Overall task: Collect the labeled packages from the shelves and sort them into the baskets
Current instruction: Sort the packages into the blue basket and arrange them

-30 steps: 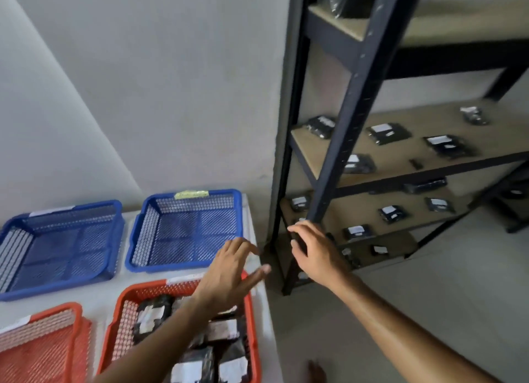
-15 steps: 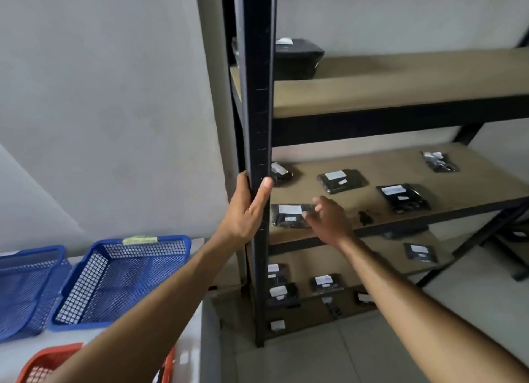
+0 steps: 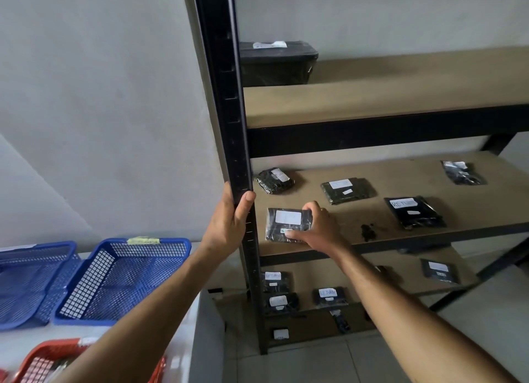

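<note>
The step in hand looks like the pick from the shelves: the right hand (image 3: pixel 317 228) lies on a black labeled package (image 3: pixel 287 225) at the front left of the middle shelf (image 3: pixel 400 239), right of frame centre. Its fingers (image 3: pixel 313 209) curl over the package's far edge and the thumb presses the near edge, so the package is pinched between them, though it appears flat on the board and not yet lifted. The left hand (image 3: pixel 229 225) wraps the black upright post (image 3: pixel 226 96) at frame centre, thumb on one face and the other digits round the far side, seemingly for support. Other labeled packages lie on the same shelf and on the lower shelves. Next, I judge, the package must be raised clear of the shelf, its white label read, and carried to the bench at lower left, where the blue basket (image 3: pixel 120 279) and the red basket (image 3: pixel 43 362) wait; which basket it belongs in cannot be told, as the label is blurred.
</note>
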A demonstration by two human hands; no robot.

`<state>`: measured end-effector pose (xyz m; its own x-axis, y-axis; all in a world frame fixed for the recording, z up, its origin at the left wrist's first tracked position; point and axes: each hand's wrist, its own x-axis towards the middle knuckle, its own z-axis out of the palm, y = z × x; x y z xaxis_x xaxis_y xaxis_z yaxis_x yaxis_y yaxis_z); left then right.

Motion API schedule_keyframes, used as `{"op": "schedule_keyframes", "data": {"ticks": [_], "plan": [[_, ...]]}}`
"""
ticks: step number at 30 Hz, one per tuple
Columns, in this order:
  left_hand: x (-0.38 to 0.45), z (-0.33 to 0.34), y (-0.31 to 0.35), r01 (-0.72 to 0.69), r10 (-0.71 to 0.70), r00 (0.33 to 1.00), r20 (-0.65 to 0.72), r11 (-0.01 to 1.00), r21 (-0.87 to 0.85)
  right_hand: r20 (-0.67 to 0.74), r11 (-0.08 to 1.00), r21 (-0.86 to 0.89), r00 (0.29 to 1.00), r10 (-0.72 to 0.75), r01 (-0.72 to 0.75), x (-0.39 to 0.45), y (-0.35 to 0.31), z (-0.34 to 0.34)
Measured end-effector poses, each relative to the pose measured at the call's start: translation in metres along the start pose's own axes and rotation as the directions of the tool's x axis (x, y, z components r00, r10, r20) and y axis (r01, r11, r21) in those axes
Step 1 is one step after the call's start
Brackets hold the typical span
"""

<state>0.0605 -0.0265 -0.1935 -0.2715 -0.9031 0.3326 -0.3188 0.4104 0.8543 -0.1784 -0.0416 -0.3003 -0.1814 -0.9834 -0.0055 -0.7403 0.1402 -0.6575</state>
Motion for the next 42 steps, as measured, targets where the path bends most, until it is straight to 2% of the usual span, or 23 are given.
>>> {"op": "schedule_keyframes", "data": {"ticks": [2,5,10,13,15,20,23,26,29,33,38,40,42], "plan": [[-0.002,0.001,0.003,-0.009,0.009,1.000,0.007,1.000,-0.008,-0.061,0.987,0.155,0.998,-0.025,0.035,-0.012,-0.002,0.006],[-0.001,0.000,0.003,-0.033,0.034,0.999,0.007,0.999,-0.026,-0.166,0.957,0.279,0.986,-0.033,0.079,-0.028,-0.007,0.015],[-0.002,-0.006,0.003,-0.037,0.040,0.998,0.054,0.997,-0.061,-0.115,0.881,0.467,0.993,-0.018,0.070,-0.040,-0.013,-0.001],[-0.010,-0.015,-0.008,0.018,-0.008,0.989,0.148,0.997,-0.072,-0.079,0.813,0.581,0.997,0.009,0.039,-0.061,-0.019,-0.014],[-0.026,-0.025,-0.025,0.061,-0.041,0.976,0.216,0.994,-0.089,-0.115,0.795,0.605,0.993,0.027,0.049,-0.085,-0.023,-0.020],[-0.099,-0.063,-0.090,0.177,-0.193,0.951,0.243,0.980,0.086,-0.154,0.776,0.630,0.978,0.143,-0.014,-0.154,-0.028,-0.002],[-0.135,-0.093,-0.131,0.248,-0.281,0.934,0.222,0.954,0.167,-0.117,0.770,0.639,0.988,0.101,-0.003,-0.181,-0.053,0.033],[-0.162,-0.130,-0.167,0.349,-0.381,0.904,0.197,0.920,0.179,-0.023,0.712,0.701,0.997,0.077,-0.039,-0.193,-0.084,0.080],[-0.182,-0.179,-0.209,0.377,-0.418,0.894,0.161,0.897,0.232,0.028,0.694,0.716,0.996,0.082,-0.077,-0.187,-0.118,0.128],[-0.198,-0.255,-0.263,0.403,-0.475,0.865,0.163,0.850,0.339,0.019,0.746,0.659,0.993,0.114,-0.098,-0.169,-0.170,0.199],[-0.206,-0.348,-0.336,0.437,-0.569,0.816,0.098,0.719,0.540,0.164,0.814,0.564,0.985,0.051,-0.136,-0.136,-0.232,0.302],[-0.207,-0.376,-0.358,0.484,-0.628,0.776,0.057,0.651,0.586,0.201,0.846,0.509,0.977,0.065,-0.161,-0.123,-0.253,0.338],[-0.206,-0.394,-0.376,0.519,-0.681,0.728,0.078,0.622,0.586,0.223,0.859,0.478,0.971,0.084,-0.184,-0.111,-0.271,0.370]]}}
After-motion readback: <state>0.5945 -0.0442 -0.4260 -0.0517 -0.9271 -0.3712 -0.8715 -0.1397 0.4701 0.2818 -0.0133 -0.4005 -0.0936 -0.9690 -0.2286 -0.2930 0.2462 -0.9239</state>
